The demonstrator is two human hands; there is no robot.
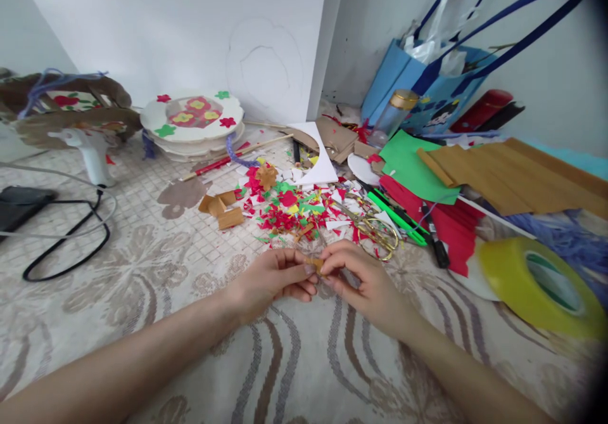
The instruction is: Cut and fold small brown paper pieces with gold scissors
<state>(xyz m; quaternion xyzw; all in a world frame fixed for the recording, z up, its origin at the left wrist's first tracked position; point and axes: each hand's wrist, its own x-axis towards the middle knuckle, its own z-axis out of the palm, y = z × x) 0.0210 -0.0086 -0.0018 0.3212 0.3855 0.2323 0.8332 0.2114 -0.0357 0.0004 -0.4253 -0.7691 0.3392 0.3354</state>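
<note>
Between my two hands is a small piece of golden-brown paper (pixel 314 263), pinched at its edges. The thumb and fingertips of my left hand (pixel 280 276) grip its left side. From the right, the fingers of my right hand (pixel 358 279) close on its other end; most of the piece is hidden behind fingertips. Just beyond the hands lies a heap of red, green, yellow and white paper scraps (pixel 289 212). Folded brown paper pieces (pixel 223 208) rest left of that heap, and gold-handled scissors (pixel 377 231) lie on its right side.
A hot glue gun (pixel 90 154) stands at left with its cord, near decorated white discs (pixel 190 116). Rightward are a green cutter (pixel 396 217), a black marker (pixel 436 243), green paper (pixel 413 164), brown paper (pixel 517 173) and a tape roll (pixel 503 278). A blue bag (pixel 394 72) stands behind.
</note>
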